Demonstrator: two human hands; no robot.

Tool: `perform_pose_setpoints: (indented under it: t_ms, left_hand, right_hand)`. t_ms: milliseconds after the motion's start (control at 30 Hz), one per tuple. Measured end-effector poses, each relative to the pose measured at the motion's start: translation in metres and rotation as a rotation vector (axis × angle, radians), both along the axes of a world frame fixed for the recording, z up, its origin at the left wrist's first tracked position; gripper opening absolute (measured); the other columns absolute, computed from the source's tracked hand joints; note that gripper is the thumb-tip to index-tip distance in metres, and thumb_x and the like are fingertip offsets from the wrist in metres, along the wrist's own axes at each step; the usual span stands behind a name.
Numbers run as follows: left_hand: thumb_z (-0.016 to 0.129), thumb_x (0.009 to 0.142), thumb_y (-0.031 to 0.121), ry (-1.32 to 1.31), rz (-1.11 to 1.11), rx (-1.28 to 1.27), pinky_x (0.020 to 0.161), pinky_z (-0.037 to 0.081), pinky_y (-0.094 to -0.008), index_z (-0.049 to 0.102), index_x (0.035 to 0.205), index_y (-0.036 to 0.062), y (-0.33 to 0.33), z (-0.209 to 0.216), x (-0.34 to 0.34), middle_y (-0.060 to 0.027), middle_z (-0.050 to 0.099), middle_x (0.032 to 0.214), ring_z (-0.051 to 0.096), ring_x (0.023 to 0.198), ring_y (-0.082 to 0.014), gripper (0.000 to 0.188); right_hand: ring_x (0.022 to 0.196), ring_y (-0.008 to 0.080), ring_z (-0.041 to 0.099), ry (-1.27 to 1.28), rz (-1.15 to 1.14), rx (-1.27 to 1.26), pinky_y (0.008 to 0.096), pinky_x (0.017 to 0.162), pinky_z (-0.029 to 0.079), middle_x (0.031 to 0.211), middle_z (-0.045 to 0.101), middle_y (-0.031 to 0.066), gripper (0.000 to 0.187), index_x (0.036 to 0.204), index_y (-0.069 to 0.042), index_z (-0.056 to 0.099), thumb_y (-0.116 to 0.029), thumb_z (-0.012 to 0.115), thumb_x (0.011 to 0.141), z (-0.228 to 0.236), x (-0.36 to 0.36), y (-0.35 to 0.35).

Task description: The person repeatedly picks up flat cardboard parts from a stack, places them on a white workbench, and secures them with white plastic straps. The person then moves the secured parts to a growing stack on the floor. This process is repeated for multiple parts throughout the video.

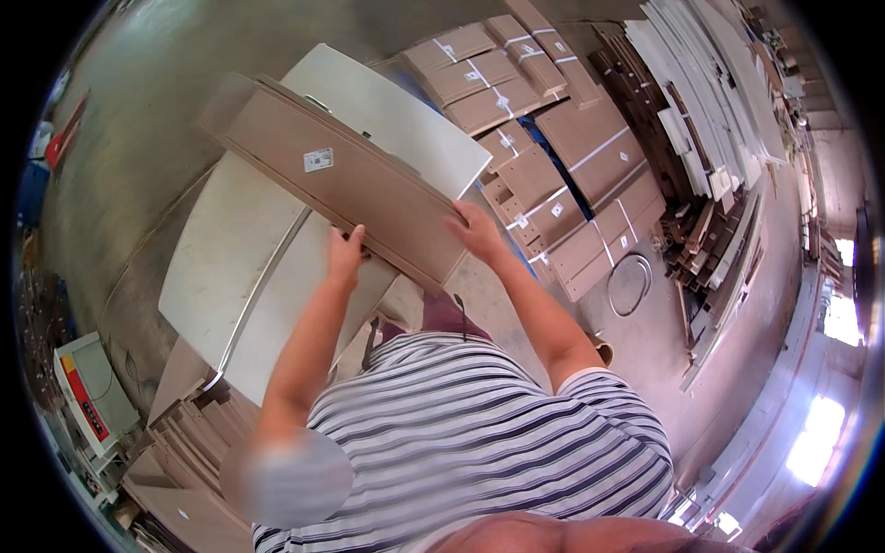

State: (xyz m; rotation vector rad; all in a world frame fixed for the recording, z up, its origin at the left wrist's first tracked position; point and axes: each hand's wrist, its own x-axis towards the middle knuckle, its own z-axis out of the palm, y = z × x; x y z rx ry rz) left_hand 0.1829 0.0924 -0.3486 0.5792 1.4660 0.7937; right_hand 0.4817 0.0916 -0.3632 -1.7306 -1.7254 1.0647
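Observation:
A long brown panel (369, 198), seemingly a stack of thin boards, lies slantwise over a white-topped table (406, 111). Stuck on its upper face is a small white label (318, 160). My left hand (346, 256) holds the panel's near long edge, thumb up on the edge and the other fingers mostly out of sight. Closer to the right end, my right hand (477, 232) grips the far edge, its fingers over the top. The panel's far left end is blurred. A metal strip (263, 281) runs across the table beneath it.
Strapped stacks of brown panels (590, 138) stand on the floor at the right, beside a coil (630, 286). Long white boards (705, 92) lie farther right. Loose brown boards (207, 429) are piled at lower left, near a machine with a red panel (85, 396).

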Motion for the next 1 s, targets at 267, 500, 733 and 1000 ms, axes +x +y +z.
perform_pose_setpoints:
  t_ms: [267,500,733,1000]
  left_hand:
    - [0.045,0.1,0.023,-0.044,0.123,-0.033,0.073,0.057,-0.0502,0.029,0.13,0.0081,-0.031,-0.005,0.026,-0.0166,0.051,0.121,0.061,0.101,-0.0309,0.038]
    - [0.052,0.097,0.026,0.277,-0.042,-0.003,0.076,0.057,-0.0425,0.033,0.135,-0.0034,-0.072,-0.06,0.056,-0.0182,0.052,0.123,0.061,0.101,-0.0274,0.052]
    - [0.048,0.096,0.047,0.221,0.125,0.121,0.099,0.038,-0.04,0.014,0.146,-0.0032,-0.016,-0.052,-0.011,-0.0199,0.036,0.142,0.041,0.124,-0.028,0.079]
    - [0.036,0.099,0.051,-0.039,0.18,-0.068,0.096,0.039,-0.0556,-0.004,0.152,0.0148,0.096,0.012,-0.068,-0.0077,0.018,0.155,0.026,0.138,-0.0268,0.076]
  right_hand:
    - [0.106,0.0388,0.052,-0.185,0.085,0.169,0.0428,0.092,0.042,0.11,0.057,0.0208,0.046,0.123,0.0,0.053,-0.033,0.058,0.091,0.008,-0.029,-0.016]
    - [0.108,0.0394,0.05,-0.188,0.065,0.105,0.0448,0.094,0.041,0.111,0.055,0.0221,0.04,0.117,0.0,0.055,-0.032,0.054,0.094,0.001,0.004,-0.04]
    - [0.118,0.0416,0.049,-0.258,0.186,0.311,0.0432,0.1,0.039,0.127,0.053,0.0252,0.053,0.127,0.002,0.05,-0.039,0.054,0.093,0.0,-0.015,0.061]
    - [0.118,0.0397,0.053,-0.142,0.366,-0.055,0.0422,0.098,0.043,0.124,0.056,0.0271,0.072,0.135,0.003,0.042,-0.05,0.055,0.09,0.003,-0.17,0.223]
